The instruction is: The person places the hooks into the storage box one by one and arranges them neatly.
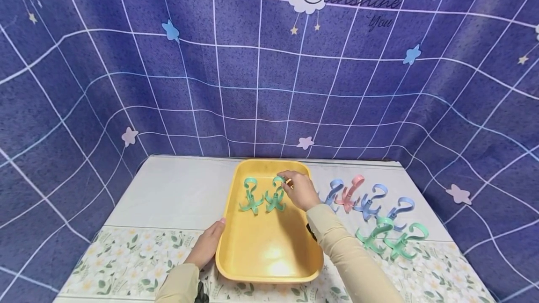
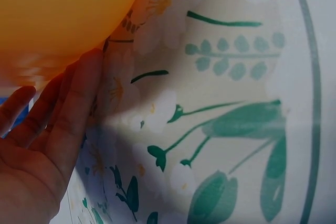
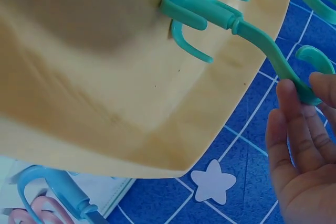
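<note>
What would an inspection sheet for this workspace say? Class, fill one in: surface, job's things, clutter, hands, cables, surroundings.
Surface: table under a pale cloth with a floral border.
Job's things: yellow tray holding two green hooks, the left hook and the right hook, both standing.
Clutter: a pink hook, blue hooks and green hooks on the cloth right of the tray.
Hands: right hand pinches the top of the right hook; left hand rests flat against the tray's left edge.
Cables: nothing seen.
Surroundings: blue backdrop with white grid lines, stars and clouds.
</note>
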A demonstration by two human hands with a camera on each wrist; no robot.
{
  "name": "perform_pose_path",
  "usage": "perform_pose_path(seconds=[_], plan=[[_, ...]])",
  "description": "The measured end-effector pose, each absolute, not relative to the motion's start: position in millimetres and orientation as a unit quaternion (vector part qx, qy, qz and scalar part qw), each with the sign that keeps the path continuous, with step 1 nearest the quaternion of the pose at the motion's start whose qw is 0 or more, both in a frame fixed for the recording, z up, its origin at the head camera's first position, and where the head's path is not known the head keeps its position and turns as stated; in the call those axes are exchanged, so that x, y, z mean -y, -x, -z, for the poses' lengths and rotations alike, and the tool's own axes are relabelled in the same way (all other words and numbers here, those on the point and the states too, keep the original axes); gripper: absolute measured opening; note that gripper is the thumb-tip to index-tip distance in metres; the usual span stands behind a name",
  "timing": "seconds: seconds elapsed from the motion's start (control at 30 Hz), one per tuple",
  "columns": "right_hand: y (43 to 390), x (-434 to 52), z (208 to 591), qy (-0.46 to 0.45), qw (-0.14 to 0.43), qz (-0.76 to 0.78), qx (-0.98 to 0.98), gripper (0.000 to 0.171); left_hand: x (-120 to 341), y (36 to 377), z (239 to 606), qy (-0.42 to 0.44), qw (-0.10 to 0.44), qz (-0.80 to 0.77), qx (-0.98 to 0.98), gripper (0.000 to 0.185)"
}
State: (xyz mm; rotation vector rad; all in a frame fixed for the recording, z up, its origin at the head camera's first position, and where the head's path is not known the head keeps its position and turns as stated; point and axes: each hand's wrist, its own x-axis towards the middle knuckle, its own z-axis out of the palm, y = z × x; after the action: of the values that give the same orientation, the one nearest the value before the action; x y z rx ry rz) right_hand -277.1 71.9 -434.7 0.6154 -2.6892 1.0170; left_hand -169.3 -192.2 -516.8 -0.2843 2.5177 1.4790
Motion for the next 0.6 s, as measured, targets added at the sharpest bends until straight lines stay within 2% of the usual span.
perform_pose_path(seconds=[0.6], plan=[[281.9,-77.9,436.6,-0.219,0.093,-0.339,0.91,0.031,192.6,167.8,516.6,0.085,0.088,-0.503,-0.856,0.081]])
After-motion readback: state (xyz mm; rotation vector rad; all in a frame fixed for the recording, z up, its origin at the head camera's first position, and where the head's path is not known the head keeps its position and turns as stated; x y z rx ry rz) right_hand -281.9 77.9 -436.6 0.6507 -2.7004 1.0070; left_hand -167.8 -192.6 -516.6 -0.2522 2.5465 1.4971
